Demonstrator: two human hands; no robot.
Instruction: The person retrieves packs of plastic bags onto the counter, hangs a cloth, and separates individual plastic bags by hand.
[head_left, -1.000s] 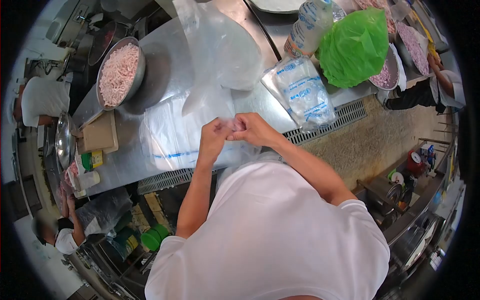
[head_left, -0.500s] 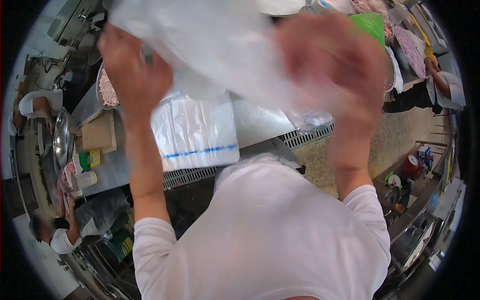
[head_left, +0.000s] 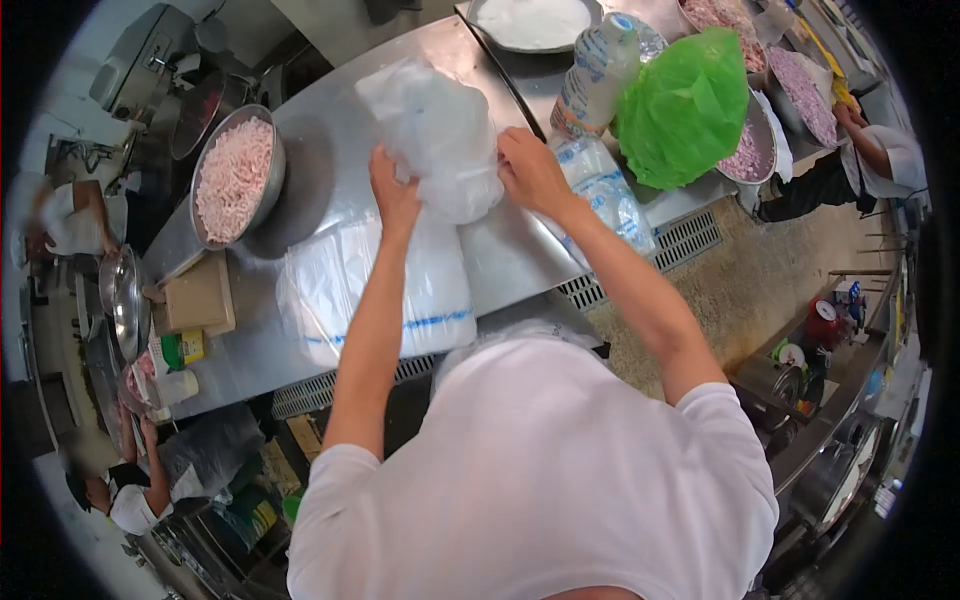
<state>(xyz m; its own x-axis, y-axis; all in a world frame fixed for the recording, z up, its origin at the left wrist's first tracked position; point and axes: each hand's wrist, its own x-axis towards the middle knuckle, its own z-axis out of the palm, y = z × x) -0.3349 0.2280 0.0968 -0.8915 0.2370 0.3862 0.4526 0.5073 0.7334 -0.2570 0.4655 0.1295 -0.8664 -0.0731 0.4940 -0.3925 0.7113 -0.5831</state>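
Note:
Between my hands a clear plastic bag [head_left: 440,130] stands puffed up over the steel table. My left hand [head_left: 394,195] grips its lower left edge, thumb against the plastic. On the other side my right hand [head_left: 535,172] pinches the bag's right edge with fingers closed. Just below lies a stack of flat clear plastic bags [head_left: 425,285] with a blue printed stripe, partly covered by my left forearm. Blue-printed plastic packaging [head_left: 605,195] lies under and beside my right forearm.
A metal bowl of pale pink strips of meat [head_left: 235,178] stands left on the steel table [head_left: 335,100]. To the right are a green plastic bag [head_left: 690,105] and a bowl of pink minced food [head_left: 750,150]. A pan of white powder [head_left: 535,22] sits behind. Co-workers stand left and right.
Both hands have come down and closer together, from a blurred, wide-apart position near the camera to over the table. The clear bag has moved down with them and is now puffed up.

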